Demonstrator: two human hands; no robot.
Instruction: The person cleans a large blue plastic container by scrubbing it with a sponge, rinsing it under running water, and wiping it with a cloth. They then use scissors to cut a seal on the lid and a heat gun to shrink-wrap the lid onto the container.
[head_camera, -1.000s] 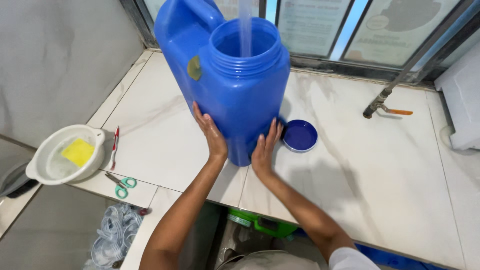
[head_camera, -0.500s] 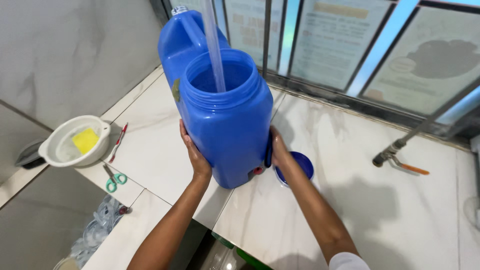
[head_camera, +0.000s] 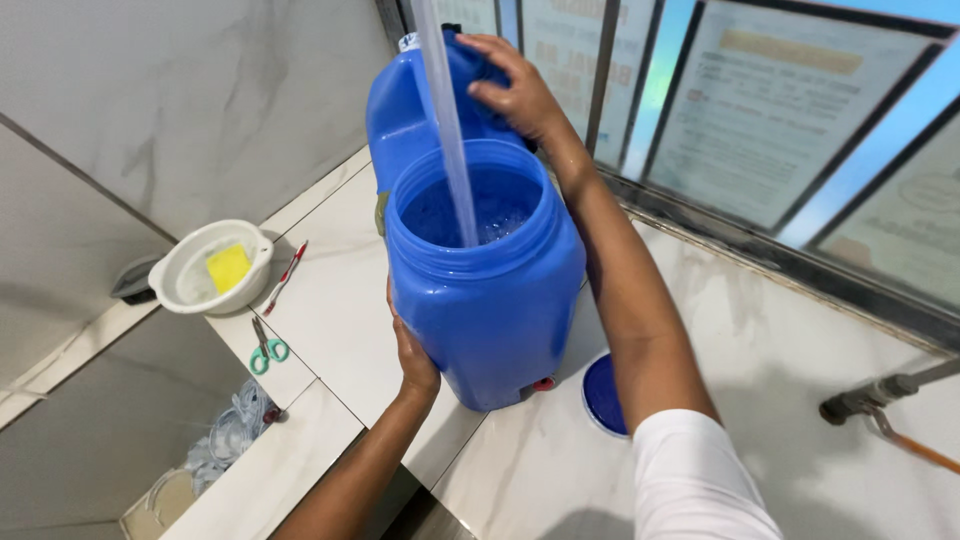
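A large blue plastic water jug (head_camera: 485, 290) stands upright on a white marble counter (head_camera: 760, 400). A clear hose (head_camera: 445, 120) drops from above into its wide open mouth, and water shows inside. My left hand (head_camera: 412, 358) presses flat against the jug's lower left side. My right hand (head_camera: 515, 88) reaches over the top and grips the jug's handle at the back. The jug's round blue lid (head_camera: 603, 395) lies on the counter just right of its base.
A white bowl (head_camera: 205, 270) holding a yellow sponge (head_camera: 228, 266) sits at the left counter edge. A red pen (head_camera: 285, 277) and green-handled scissors (head_camera: 266, 346) lie near it. A metal tap (head_camera: 880, 392) with an orange part juts in at right. Windows run along the back.
My right hand left the jug's lower right side and went up to grip the top handle. My left hand stays low on the left side. The view moved closer.
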